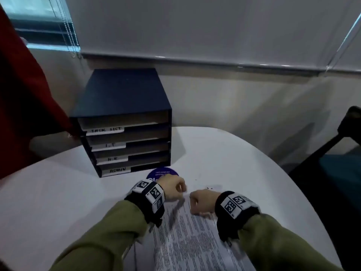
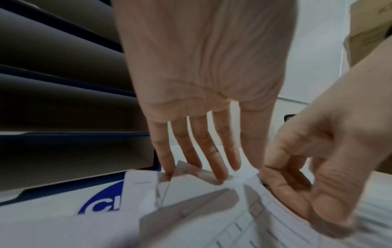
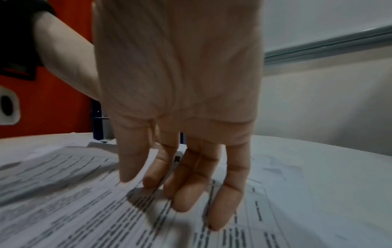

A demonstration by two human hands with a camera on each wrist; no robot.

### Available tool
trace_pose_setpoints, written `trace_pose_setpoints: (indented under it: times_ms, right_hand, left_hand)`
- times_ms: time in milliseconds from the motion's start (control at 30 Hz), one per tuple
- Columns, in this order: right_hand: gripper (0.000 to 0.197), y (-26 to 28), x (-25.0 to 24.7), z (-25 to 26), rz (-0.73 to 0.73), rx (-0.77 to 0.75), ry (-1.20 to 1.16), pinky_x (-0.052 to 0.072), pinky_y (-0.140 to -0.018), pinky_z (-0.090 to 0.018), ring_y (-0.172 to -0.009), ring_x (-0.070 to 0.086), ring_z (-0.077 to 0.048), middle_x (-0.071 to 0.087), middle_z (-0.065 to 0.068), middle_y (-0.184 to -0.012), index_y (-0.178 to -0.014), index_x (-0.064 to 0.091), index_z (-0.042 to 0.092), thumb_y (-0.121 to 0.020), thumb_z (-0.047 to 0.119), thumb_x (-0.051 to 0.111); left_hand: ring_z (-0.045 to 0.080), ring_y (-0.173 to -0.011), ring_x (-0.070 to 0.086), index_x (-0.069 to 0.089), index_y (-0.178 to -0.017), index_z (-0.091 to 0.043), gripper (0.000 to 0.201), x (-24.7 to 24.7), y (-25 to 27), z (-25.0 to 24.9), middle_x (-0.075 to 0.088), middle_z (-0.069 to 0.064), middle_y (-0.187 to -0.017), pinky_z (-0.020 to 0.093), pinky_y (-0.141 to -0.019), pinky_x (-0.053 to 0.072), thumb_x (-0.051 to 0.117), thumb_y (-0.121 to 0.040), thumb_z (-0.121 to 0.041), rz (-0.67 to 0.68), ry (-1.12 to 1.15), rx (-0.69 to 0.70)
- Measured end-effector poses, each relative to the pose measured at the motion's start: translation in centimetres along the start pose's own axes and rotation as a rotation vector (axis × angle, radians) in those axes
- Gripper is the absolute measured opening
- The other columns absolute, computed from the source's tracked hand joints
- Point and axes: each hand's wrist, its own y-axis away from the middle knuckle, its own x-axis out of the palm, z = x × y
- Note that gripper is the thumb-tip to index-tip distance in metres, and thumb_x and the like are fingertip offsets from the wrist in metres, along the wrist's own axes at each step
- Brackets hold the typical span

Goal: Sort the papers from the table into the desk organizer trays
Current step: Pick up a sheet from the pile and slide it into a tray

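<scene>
A stack of printed papers [image 1: 191,237] lies on the white table [image 1: 58,202] in front of me. My left hand [image 1: 175,187] reaches down to the stack's far edge; in the left wrist view its straight fingers [image 2: 218,167] touch lifted sheet corners of the papers [image 2: 191,193]. My right hand [image 1: 201,200] rests beside it, bent fingertips [image 3: 184,201] pressing on the top sheet [image 3: 84,209], with no sheet seen between thumb and fingers. The dark blue desk organizer [image 1: 121,98] stands just beyond, with trays labelled TASK LIST, I.T, H.R and ADMIN, each holding a little paper.
A round blue sticker [image 1: 162,174] lies on the table between the organizer and my hands. A red surface [image 1: 23,94] fills the left side. A dark chair [image 1: 341,153] stands off the table's right edge. A wall runs close behind the organizer.
</scene>
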Motion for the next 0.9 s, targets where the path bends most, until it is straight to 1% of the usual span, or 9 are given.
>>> trace_pose_setpoints:
  times_ms: [133, 233, 333, 433, 500, 633, 733, 800, 900]
  right_hand:
    - [0.027, 0.2, 1.3, 0.1, -0.013, -0.03, 0.048, 0.042, -0.064, -0.029, -0.079, 0.05, -0.018, 0.052, 0.002, -0.087, -0.092, 0.05, 0.018, -0.079, 0.029, 0.071]
    - [0.034, 1.1, 2.6, 0.6, -0.082, -0.028, 0.099, 0.044, -0.07, -0.033, -0.084, 0.05, -0.021, 0.05, -0.005, -0.102, -0.097, 0.048, 0.015, -0.077, 0.028, 0.073]
    - [0.045, 3.1, 4.2, 0.6, -0.227, 0.038, 0.101, 0.049, -0.08, -0.036, -0.099, 0.051, -0.025, 0.043, -0.007, -0.117, -0.111, 0.049, 0.015, -0.074, 0.023, 0.073]
    - [0.062, 5.9, 6.5, -0.2, -0.261, 0.082, 0.124, 0.048, -0.079, -0.037, -0.113, 0.047, -0.029, 0.039, -0.009, -0.126, -0.128, 0.045, 0.016, -0.073, 0.02, 0.071]
    - [0.065, 7.4, 8.1, -1.1, -0.251, 0.072, 0.13, 0.046, -0.08, -0.038, -0.118, 0.043, -0.028, 0.038, -0.01, -0.129, -0.133, 0.042, 0.017, -0.073, 0.022, 0.069]
    - [0.072, 8.9, 11.0, -2.6, -0.306, 0.023, 0.057, 0.036, -0.104, -0.046, -0.134, 0.03, -0.027, 0.03, -0.006, -0.146, -0.147, 0.028, 0.026, -0.084, 0.042, 0.059]
    - [0.067, 9.4, 12.0, -2.6, -0.41, 0.008, 0.015, 0.032, -0.104, -0.043, -0.131, 0.032, -0.025, 0.032, -0.004, -0.143, -0.145, 0.031, 0.031, -0.084, 0.042, 0.058]
    - [0.069, 9.4, 11.9, -2.6, -0.413, 0.019, -0.032, 0.036, -0.104, -0.041, -0.129, 0.035, -0.026, 0.034, -0.007, -0.14, -0.144, 0.032, 0.028, -0.083, 0.037, 0.063]
    - [0.076, 9.4, 10.6, -3.3, -0.406, 0.029, -0.319, 0.047, -0.091, -0.033, -0.115, 0.049, -0.023, 0.042, -0.013, -0.137, -0.145, 0.029, 0.018, -0.082, 0.026, 0.07]
  left_hand:
    - [0.013, -0.108, 0.058, 0.062, -0.117, -0.02, 0.033, 1.7, 0.2, 0.3, 0.063, -0.004, -0.117, 0.028, -0.092, 0.05, 0.062, -0.085, -0.028, -0.056, -0.033, -0.024]
    - [0.02, -0.116, 0.05, 0.057, -0.124, -0.021, 0.044, 3.3, 1.0, 0.2, 0.053, 0.002, -0.125, 0.035, -0.095, 0.046, 0.065, -0.082, -0.033, -0.052, -0.2, -0.01]
    - [0.025, -0.126, 0.033, 0.044, -0.13, -0.024, 0.056, 5.6, 2.3, 0.1, 0.037, 0.005, -0.132, 0.042, -0.102, 0.04, 0.065, -0.079, -0.032, -0.187, -0.39, -0.092]
    - [0.027, -0.131, 0.027, 0.037, -0.134, -0.025, 0.065, 7.7, 4.1, 0.2, 0.029, 0.004, -0.137, 0.044, -0.104, 0.039, 0.066, -0.076, -0.03, -0.284, -0.385, -0.159]
    - [0.027, -0.133, 0.028, 0.033, -0.137, -0.024, 0.071, 8.3, 5.2, 0.6, 0.028, 0.005, -0.14, 0.046, -0.103, 0.04, 0.066, -0.076, -0.036, -0.275, -0.296, -0.221]
    - [0.027, -0.128, 0.039, 0.031, -0.138, -0.02, 0.09, 8.7, 6.8, 1.6, 0.032, 0.007, -0.142, 0.043, -0.102, 0.041, 0.067, -0.068, -0.063, -0.278, -0.235, -0.335]
    - [0.027, -0.122, 0.044, 0.032, -0.136, -0.019, 0.096, 8.8, 7.2, 1.4, 0.04, 0.006, -0.137, 0.044, -0.101, 0.038, 0.064, -0.062, -0.072, -0.37, -0.349, -0.374]
    - [0.027, -0.12, 0.047, 0.033, -0.134, -0.018, 0.086, 8.8, 7.5, 0.8, 0.045, 0.005, -0.132, 0.043, -0.1, 0.034, 0.066, -0.068, -0.062, -0.417, -0.436, -0.384]
    - [0.027, -0.109, 0.054, 0.044, -0.112, -0.021, 0.029, 8.3, 8.2, -0.1, 0.058, 0.002, -0.118, 0.039, -0.097, 0.035, 0.054, -0.084, -0.02, -0.501, -0.329, -0.274]
